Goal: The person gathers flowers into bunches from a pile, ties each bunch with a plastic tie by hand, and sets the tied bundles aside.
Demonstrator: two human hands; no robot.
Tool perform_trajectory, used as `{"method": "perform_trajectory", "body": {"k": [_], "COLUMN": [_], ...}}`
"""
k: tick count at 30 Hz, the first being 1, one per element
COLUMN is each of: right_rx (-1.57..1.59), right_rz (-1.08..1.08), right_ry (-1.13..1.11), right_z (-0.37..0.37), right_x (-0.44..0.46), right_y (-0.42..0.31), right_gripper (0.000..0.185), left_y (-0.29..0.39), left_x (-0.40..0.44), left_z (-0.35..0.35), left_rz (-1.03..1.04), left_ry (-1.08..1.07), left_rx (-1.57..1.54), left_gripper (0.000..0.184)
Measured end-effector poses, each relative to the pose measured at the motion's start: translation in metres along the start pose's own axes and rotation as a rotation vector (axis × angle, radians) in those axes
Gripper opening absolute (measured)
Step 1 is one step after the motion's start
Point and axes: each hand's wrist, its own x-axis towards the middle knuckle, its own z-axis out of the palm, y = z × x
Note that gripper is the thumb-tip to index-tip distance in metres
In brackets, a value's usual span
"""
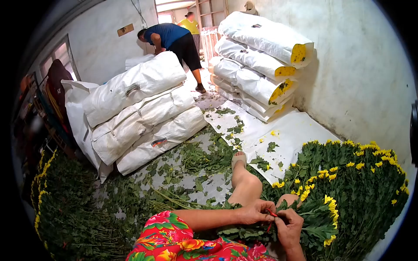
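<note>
Across my lap lies a bunch of yellow chrysanthemums, its blooms pointing right and its leafy stems running left under my hands. My left hand is closed in a pinch on a thin red tie at the stems. Close against it, my right hand pinches the same tie, fingers curled. Part of the tie hangs below the fingers; whether it goes all the way round the stems is hidden. Red floral cloth covers my lap.
A large heap of yellow chrysanthemums stands at right, with more stems at left. Stacks of white wrapped bundles rise at left and right. Leaves litter the floor and white sheet. Behind, one person bends; another stands.
</note>
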Motion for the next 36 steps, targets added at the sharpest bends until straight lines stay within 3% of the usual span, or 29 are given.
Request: {"method": "perform_trajectory", "body": {"k": [2, 4, 7, 8, 12, 17, 19, 20, 21, 22, 23, 24, 25, 26, 29, 33, 36], "right_rx": [0.105, 0.231, 0.225, 0.151, 0.333, 0.042, -0.002, -0.048, -0.094, -0.012, 0.069, 0.3, 0.404, 0.296, 0.063, -0.18, -0.118], "right_rz": [0.012, 0.053, 0.174, 0.099, 0.167, -0.099, -0.173, -0.248, -0.326, -0.208, -0.089, 0.046, 0.304, 0.231, 0.064, -0.193, -0.166], "right_ry": [0.022, -0.112, -0.257, -0.269, -0.238, -0.375, -0.403, -0.432, -0.462, -0.412, -0.364, -0.199, -0.178, -0.171, -0.22, -0.265, -0.222], "right_z": [-0.002, -0.008, -0.015, -0.014, -0.017, -0.018, -0.016, -0.016, -0.016, -0.02, -0.023, -0.013, -0.021, -0.018, -0.013, -0.009, -0.009], "right_x": [0.0, 0.001, 0.0, 0.0, -0.003, -0.006, -0.002, 0.001, 0.002, 0.001, 0.0, -0.005, -0.004, -0.002, 0.008, 0.014, 0.012], "right_y": [0.005, 0.007, 0.0, -0.002, -0.008, -0.006, -0.012, -0.016, -0.018, -0.02, -0.021, 0.004, 0.008, 0.011, -0.011, -0.009, -0.009], "right_gripper": [0.008, 0.007, 0.008, 0.008, 0.007, 0.009, 0.011, 0.013, 0.015, 0.014, 0.013, 0.014, 0.016, 0.019, 0.022, 0.02, 0.015], "left_y": [-0.001, -0.001, -0.005, -0.006, -0.005, -0.005, -0.01, -0.008, -0.005, 0.003, 0.012, 0.023, 0.027, 0.026, 0.028, 0.029, 0.022], "left_x": [0.0, 0.001, 0.002, 0.002, 0.001, 0.003, 0.003, 0.002, 0.0, -0.001, -0.002, -0.003, -0.004, -0.005, -0.008, -0.011, -0.012], "left_z": [-0.002, -0.003, -0.004, -0.004, -0.008, -0.01, -0.005, -0.004, -0.004, -0.003, -0.002, -0.001, 0.0, 0.0, 0.002, 0.004, 0.001], "left_rz": [-0.004, 0.014, 0.098, 0.098, -0.048, -0.175, 0.083, 0.08, 0.172, 0.262, 0.258, 0.492, 0.721, 0.825, 0.927, 1.003, 0.938], "left_ry": [-0.013, -0.03, -0.034, -0.035, -0.002, 0.036, 0.013, 0.014, 0.011, 0.009, 0.016, -0.014, -0.047, -0.035, -0.014, 0.064, 0.093], "left_rx": [0.006, 0.025, 0.014, 0.013, -0.147, -0.135, -0.13, -0.133, 0.118, 0.37, 0.365, 0.711, 1.06, 1.131, 1.274, 1.217, 1.137], "left_gripper": [0.021, 0.019, 0.016, 0.016, 0.015, 0.016, 0.018, 0.018, 0.018, 0.018, 0.018, 0.017, 0.016, 0.016, 0.017, 0.018, 0.015]}}
